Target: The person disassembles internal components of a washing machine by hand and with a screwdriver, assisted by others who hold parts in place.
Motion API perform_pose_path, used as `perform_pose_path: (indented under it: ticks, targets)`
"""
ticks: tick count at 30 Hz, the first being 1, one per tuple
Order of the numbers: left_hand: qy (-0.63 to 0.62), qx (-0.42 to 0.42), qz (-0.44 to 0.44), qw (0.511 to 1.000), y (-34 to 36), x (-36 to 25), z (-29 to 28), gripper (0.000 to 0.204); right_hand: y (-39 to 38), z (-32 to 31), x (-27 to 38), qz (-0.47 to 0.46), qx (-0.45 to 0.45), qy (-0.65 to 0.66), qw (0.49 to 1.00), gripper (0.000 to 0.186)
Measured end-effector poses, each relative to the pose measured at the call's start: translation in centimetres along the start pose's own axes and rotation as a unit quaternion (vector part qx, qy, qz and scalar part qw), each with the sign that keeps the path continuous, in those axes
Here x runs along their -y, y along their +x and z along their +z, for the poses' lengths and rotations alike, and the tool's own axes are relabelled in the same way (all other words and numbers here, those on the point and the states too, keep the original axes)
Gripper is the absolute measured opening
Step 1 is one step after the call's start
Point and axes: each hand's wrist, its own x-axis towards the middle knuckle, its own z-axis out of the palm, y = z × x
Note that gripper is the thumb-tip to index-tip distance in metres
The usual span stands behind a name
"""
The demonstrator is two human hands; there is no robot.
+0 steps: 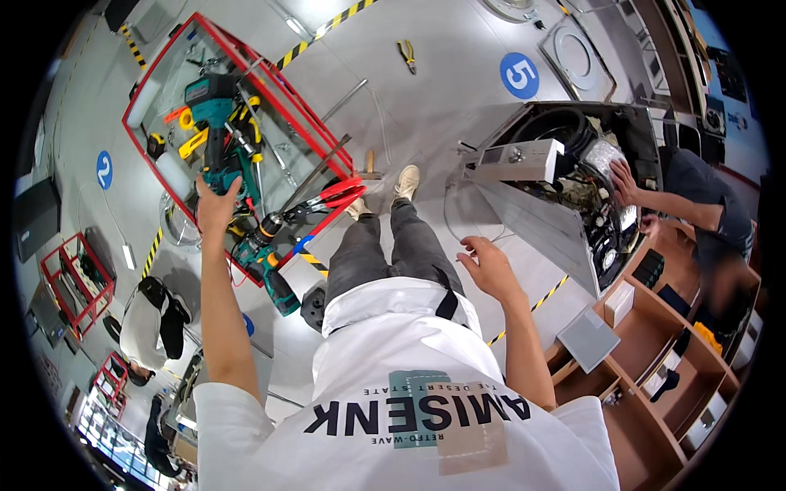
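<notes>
Leftward, left hand point(217, 204) grasps a teal cordless power tool point(211, 110), red-framed tool cart point(228, 47) beneath, right hand point(494, 270) relaxed, released.

The left hand point(218, 204) hides part of its teal power tool point(211, 113).

– Bright indoor light is washing the grey floor point(454, 78); panes point(102, 432) are glaring at lower left.
– Straight lines are bending toward blackened edges; a co-worker's head point(725, 280) is blurring.
</notes>
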Motion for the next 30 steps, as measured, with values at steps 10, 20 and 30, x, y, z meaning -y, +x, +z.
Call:
perform_pose_path:
  ticks: [10, 20, 30]
  targets:
    - [0.003, -0.001, -0.041, 0.999, -0.7, 0.3, -0.4, 0.105, 0.1, -2.1, -3.2, -0.015, -0.046, 0.003, 0.999, 0.026]
    - [-0.016, -0.044, -0.012, 0.999, -1.0, 1.3, 0.1, 0.103, 0.0, -2.0, -1.3, -0.02, -0.012, -0.012, 1.0, 0.026]
    - [-0.083, -0.005, 0.005, 0.996, -1.1, 2.8, -1.4, 0.103, -2.1, -0.5, -0.5, -0.001, -0.028, -0.012, 1.0, 0.027]
